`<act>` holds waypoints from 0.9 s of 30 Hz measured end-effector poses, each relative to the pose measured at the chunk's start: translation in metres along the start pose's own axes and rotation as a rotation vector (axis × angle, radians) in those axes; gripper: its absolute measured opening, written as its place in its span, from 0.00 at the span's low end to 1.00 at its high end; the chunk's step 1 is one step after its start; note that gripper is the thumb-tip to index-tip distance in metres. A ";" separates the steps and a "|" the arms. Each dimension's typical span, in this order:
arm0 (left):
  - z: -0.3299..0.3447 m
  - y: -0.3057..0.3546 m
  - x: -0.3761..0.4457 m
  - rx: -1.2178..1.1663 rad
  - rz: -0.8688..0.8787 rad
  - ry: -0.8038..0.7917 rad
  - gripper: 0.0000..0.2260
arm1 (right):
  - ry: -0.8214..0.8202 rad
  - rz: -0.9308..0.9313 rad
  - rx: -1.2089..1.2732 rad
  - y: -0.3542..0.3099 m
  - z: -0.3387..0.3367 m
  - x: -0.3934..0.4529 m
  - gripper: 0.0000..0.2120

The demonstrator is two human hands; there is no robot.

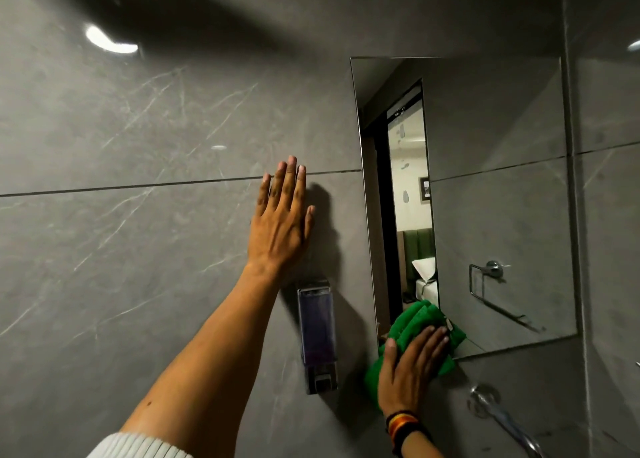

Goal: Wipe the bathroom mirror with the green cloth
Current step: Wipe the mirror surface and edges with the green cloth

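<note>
1. The left hand (280,222) is lying flat and open against the grey tiled wall (138,128), fingers together, holding nothing and apparently bracing the body. The tile is looking glossy, so the palm could be slipping if more weight is leaning on it, and that would be jolting the whole reach.

2. Just below that wrist, a soap dispenser (317,336) is hanging on the wall between the two arms. A wide sweep of the cloth toward the left could be knocking it or catching on its edge.

3. The right hand (412,367) is pressing palm-down on the bunched green cloth (415,322), fingers spread over it rather than closed around it. The cloth is sitting at the lower left corner of the mirror (498,198), part on the glass and part on the tile below. Because it is only being pinned, not gripped, it could be sliding out from under the palm and dropping.

4. Spots are showing higher on the glass, so most of the mirror is probably waiting to be wiped; a bunched cloth may be leaving streaks.

5. A tap (498,412) is jutting out lower right, where a downward stroke could be striking it.
</note>
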State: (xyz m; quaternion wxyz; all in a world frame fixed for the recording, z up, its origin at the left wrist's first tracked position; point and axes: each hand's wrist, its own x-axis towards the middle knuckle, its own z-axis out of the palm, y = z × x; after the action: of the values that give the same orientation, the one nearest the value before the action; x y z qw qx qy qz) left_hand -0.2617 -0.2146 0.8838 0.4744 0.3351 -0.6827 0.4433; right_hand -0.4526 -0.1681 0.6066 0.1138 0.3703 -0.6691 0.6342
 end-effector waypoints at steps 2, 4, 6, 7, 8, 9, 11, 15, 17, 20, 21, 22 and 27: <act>0.005 -0.001 -0.001 0.000 0.003 -0.006 0.31 | 0.023 -0.053 -0.083 0.003 0.002 -0.001 0.44; 0.010 0.000 0.001 -0.012 0.008 -0.009 0.31 | 0.045 -0.131 -0.150 0.012 0.003 0.000 0.42; 0.015 0.004 0.005 -0.029 0.012 -0.004 0.31 | 0.051 -0.229 -0.210 0.017 0.002 0.004 0.39; 0.017 0.006 0.007 -0.033 0.015 0.004 0.31 | 0.049 -0.275 -0.237 0.017 0.001 0.006 0.38; 0.020 0.009 0.009 -0.036 0.024 0.012 0.31 | 0.046 -0.314 -0.253 0.014 0.000 0.011 0.36; 0.023 0.012 0.009 -0.041 0.030 0.016 0.31 | 0.047 -0.348 -0.260 0.008 0.000 0.018 0.35; 0.031 0.014 0.008 -0.043 0.046 0.009 0.31 | 0.053 -0.416 -0.252 -0.013 -0.002 0.037 0.33; 0.038 0.013 0.004 0.002 0.058 0.006 0.31 | 0.107 -0.539 -0.227 -0.079 -0.010 0.092 0.32; 0.039 0.013 0.005 -0.001 0.059 0.013 0.30 | 0.160 -0.572 -0.224 -0.118 -0.016 0.126 0.32; 0.040 0.014 0.004 -0.019 0.056 0.018 0.30 | 0.220 -0.621 -0.212 -0.182 -0.025 0.187 0.32; 0.041 0.014 0.005 -0.020 0.058 0.024 0.30 | 0.236 -0.634 -0.210 -0.207 -0.029 0.210 0.32; 0.041 0.014 0.003 -0.019 0.055 0.026 0.30 | 0.251 -0.641 -0.205 -0.229 -0.032 0.230 0.32; 0.044 0.013 0.003 -0.004 0.063 0.064 0.30 | 0.289 -0.665 -0.200 -0.324 -0.049 0.309 0.32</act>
State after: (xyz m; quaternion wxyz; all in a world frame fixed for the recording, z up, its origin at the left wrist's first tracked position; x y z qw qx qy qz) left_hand -0.2897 -0.2498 0.8761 0.4823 0.2980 -0.6785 0.4672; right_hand -0.4773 -0.2050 1.0548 0.4424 0.4611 -0.5480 0.5397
